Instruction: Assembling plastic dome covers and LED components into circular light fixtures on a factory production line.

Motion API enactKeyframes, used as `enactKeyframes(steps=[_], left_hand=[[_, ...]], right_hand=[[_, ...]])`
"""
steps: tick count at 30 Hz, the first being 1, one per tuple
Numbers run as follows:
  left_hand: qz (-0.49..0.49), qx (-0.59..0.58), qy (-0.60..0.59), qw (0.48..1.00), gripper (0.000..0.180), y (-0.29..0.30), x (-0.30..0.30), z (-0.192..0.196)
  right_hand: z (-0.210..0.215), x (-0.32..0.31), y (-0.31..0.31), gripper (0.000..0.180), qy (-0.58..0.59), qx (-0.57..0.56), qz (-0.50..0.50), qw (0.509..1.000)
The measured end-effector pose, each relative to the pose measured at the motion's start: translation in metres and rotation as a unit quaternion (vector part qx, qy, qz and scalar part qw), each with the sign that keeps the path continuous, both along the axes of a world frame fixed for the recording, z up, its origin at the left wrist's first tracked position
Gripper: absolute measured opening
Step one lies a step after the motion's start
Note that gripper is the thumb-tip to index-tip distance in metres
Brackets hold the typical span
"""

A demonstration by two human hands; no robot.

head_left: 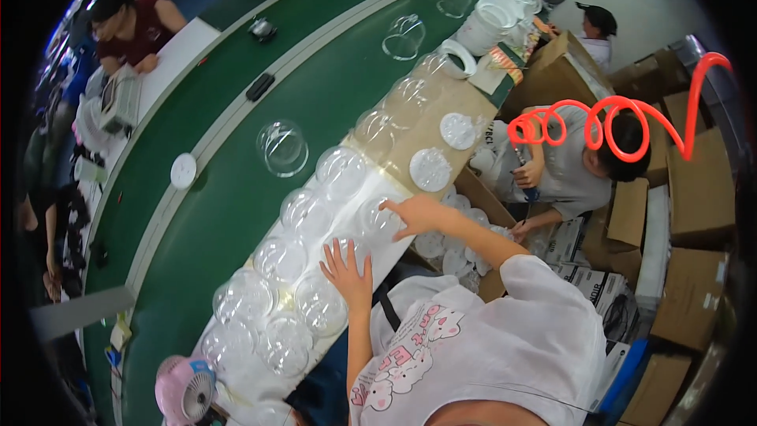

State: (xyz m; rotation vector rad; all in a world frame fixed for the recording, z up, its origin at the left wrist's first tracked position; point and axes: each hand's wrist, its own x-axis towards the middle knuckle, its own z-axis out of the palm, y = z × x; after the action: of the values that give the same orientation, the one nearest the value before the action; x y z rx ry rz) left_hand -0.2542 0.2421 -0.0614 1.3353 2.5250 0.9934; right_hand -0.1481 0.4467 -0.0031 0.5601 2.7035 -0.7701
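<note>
My left hand lies with its fingers spread over a clear plastic dome near the front edge of a white-covered worktop. To its right, my right hand reaches across to another clear dome. Its index finger is stretched out and its thumb is apart; both are at that dome's side, and the other fingers are partly hidden. Several more domes stand in rows to the left and farther along the worktop. Two white textured discs rest on the brown board beyond my right hand.
A green conveyor curves behind the worktop, carrying a loose dome. A pink fan stands at the near left. On the right, a co-worker holds a tool under a red coiled hose, beside cardboard boxes.
</note>
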Motion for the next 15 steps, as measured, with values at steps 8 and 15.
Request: enactKeyframes(steps=[8,15], left_hand=[[-0.158,-0.057,0.024,0.986,0.055,0.034,-0.010,0.017],[-0.202,-0.095,0.077,0.972,0.049,0.035,-0.013,0.002]], right_hand=[[0.034,-0.211,0.030,0.055,0.267,0.116,-0.057,0.955],[-0.048,-0.317,0.027,0.050,0.135,0.186,0.027,0.973]])
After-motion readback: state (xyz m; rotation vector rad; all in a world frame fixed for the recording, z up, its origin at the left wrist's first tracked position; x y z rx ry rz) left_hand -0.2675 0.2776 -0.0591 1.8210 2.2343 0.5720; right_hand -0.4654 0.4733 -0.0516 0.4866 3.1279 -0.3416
